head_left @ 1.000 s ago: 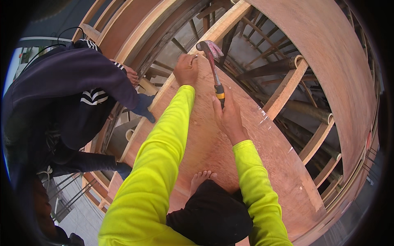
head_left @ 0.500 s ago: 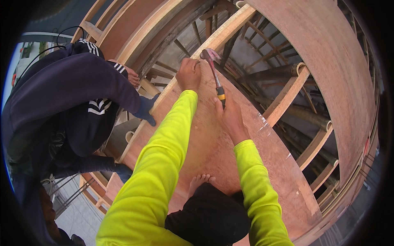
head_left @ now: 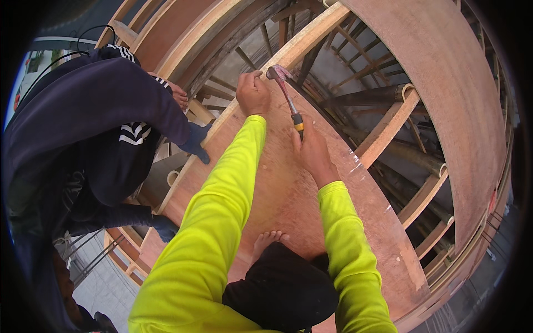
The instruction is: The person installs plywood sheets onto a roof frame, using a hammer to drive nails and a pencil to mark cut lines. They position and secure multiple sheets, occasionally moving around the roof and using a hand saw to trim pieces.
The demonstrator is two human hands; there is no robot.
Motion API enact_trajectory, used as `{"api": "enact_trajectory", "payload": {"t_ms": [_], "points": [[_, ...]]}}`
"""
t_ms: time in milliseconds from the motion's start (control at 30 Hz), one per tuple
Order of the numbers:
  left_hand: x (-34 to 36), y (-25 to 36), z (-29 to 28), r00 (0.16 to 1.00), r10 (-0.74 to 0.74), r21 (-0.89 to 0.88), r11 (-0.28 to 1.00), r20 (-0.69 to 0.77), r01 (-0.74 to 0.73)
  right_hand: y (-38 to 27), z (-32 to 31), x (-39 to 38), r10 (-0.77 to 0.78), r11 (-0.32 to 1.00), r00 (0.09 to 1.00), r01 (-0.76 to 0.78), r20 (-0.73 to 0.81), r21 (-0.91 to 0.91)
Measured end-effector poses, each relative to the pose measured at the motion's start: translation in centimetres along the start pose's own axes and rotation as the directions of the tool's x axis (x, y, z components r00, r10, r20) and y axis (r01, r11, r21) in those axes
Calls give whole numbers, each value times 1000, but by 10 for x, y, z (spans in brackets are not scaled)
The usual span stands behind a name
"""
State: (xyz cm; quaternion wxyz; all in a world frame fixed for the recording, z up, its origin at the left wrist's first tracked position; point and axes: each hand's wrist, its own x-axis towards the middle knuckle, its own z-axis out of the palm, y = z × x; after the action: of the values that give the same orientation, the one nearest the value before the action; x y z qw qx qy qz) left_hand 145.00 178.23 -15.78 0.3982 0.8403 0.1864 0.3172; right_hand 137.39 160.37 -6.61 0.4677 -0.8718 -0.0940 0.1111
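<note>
My right hand [head_left: 315, 154] grips a claw hammer [head_left: 285, 91] by its black and yellow handle. The hammer's reddish, worn head sits just right of my left hand [head_left: 254, 93], close to the far corner of a reddish plywood sheet [head_left: 294, 188]. My left hand is closed, with thumb and fingers drawn together at the sheet's edge beside a timber beam [head_left: 305, 39]. Whatever it pinches, if anything, is too small or hidden to make out.
At the left, a co-worker in dark clothes [head_left: 94, 105] crouches, a foot on the sheet's edge. Open gaps between timber crosspieces [head_left: 388, 127] show props below on the right. A curved plywood panel [head_left: 449, 94] bounds the far right. My bare foot [head_left: 270, 240] rests on the sheet.
The hammer head has turned and shifted slightly left and down, its claw showing more plainly. My left hand's fingers have shifted a little, and the hand remains by the beam.
</note>
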Motion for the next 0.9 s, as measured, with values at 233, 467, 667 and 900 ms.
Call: {"api": "enact_trajectory", "payload": {"t_ms": [233,467,667,900], "points": [[1,6,-1,997,-11,-10,1000,-82,10,6,10,-10,-66,995,992,73,-111,61],[-1,10,1,994,-22,-40,999,-112,18,0,8,-10,-13,1000,996,15,-84,18],[-3,1,-5,997,12,-28,1000,-79,-14,-6,-19,-37,84,996,996,-82,43,-35],[-2,2,-17,995,84,6,996,-52,-84,53,-85,-245,25,981,973,-68,-228,-184]]}}
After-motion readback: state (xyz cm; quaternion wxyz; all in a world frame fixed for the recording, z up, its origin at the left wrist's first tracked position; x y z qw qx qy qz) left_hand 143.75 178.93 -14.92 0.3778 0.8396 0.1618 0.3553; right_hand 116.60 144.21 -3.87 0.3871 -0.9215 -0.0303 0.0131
